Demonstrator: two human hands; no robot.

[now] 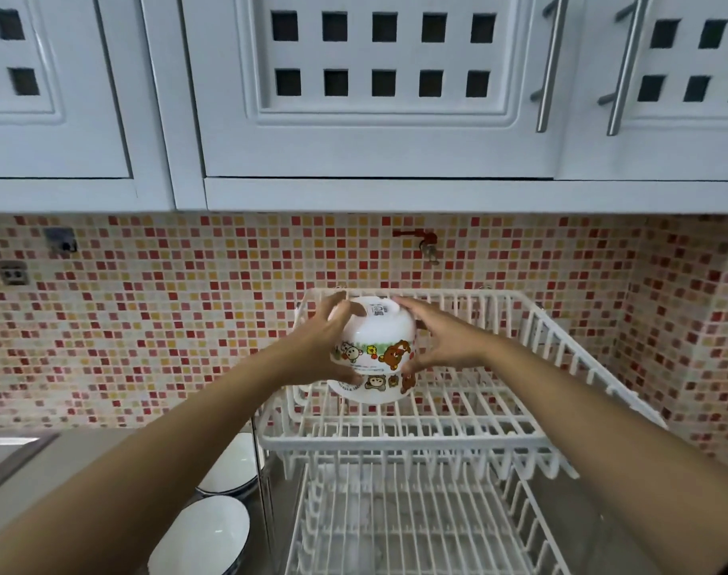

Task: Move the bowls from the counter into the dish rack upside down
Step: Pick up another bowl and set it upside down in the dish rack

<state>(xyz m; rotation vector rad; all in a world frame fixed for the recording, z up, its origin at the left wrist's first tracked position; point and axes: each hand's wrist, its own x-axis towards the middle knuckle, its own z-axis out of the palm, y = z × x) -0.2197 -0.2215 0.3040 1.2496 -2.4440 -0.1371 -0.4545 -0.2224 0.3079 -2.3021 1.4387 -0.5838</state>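
Observation:
A white bowl with cartoon bears [376, 340] is upside down, base up, over the back left of the white wire dish rack's upper tier [470, 417]. It sits on top of a second upside-down bear bowl [378, 390]. My left hand [325, 342] grips its left side and my right hand [441, 338] its right side. Two white bowls with dark rims stand upright on the grey counter left of the rack: one near [204, 533], one farther back [233, 462], partly hidden by my left forearm.
The rack's lower tier [395, 524] lies below the upper one. White cabinets [374, 97] hang overhead above a mosaic tile wall [167, 305]. A steel sink edge [5, 454] shows at far left.

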